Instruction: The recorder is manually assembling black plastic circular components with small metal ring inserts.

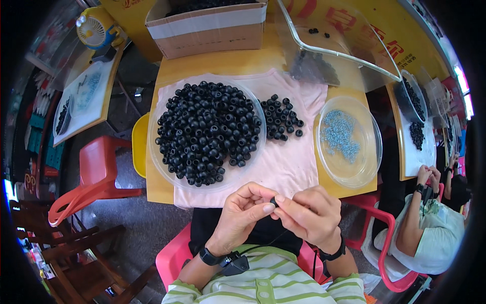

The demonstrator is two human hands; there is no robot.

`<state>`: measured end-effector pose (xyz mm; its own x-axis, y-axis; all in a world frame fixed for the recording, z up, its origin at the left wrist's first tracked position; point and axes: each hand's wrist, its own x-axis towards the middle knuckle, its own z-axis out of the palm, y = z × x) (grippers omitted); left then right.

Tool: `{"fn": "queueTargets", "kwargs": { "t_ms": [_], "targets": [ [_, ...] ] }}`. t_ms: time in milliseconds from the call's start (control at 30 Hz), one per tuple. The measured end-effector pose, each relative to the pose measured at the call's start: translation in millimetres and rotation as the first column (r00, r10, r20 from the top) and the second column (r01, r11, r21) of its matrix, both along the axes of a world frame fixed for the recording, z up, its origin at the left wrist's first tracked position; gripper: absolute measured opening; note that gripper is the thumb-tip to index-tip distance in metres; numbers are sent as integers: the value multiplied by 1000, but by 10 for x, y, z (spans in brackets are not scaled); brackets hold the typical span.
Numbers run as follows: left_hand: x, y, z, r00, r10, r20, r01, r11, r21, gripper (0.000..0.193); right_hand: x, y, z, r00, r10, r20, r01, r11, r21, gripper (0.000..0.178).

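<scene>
At the near edge of the table [161, 195], we hold one black bead [274, 201] between left hand [244, 210] and right hand [315, 209], both pinching it from opposite sides, neither nearer, its long axis too covered to tell.

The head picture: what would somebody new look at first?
Probably the big heap of black beads on a round tray, left of centre. Below it, the left hand and right hand meet at one dark bead. To the right, small blue pieces lie in a clear dish.
</scene>
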<state>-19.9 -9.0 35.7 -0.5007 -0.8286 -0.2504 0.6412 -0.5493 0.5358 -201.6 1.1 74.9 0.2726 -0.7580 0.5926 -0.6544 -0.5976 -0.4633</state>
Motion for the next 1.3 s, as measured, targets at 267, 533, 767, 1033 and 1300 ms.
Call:
{"fn": "queueTargets", "kwargs": {
  "t_ms": [267, 533, 767, 1033, 1300],
  "targets": [
    [134, 62, -95, 988, -28, -154, 9, 992, -122, 19, 213, -319, 30, 965, -215, 152, 138, 904, 405, 19],
    [310, 141, -102, 974, -90, -209, 50, 981, -189, 17, 606, -725, -65, 973, -57, -224, 101, 977, 190, 11],
    [439, 160, -125, 976, -37, -217, -1, 985, -174, 18, 663, -824, -232, 931, -74, -357, 167, 957, 237, 7],
    [482, 164, -94, 994, 28, -109, -43, 990, -134, 18, 522, -853, -122, 973, -113, -202, 162, 956, 245, 9],
    [452, 153, -97, 996, 2, -85, -13, 993, -120, 18, 637, -878, -162, 972, -112, -208, 158, 963, 218, 11]
  ]
}}
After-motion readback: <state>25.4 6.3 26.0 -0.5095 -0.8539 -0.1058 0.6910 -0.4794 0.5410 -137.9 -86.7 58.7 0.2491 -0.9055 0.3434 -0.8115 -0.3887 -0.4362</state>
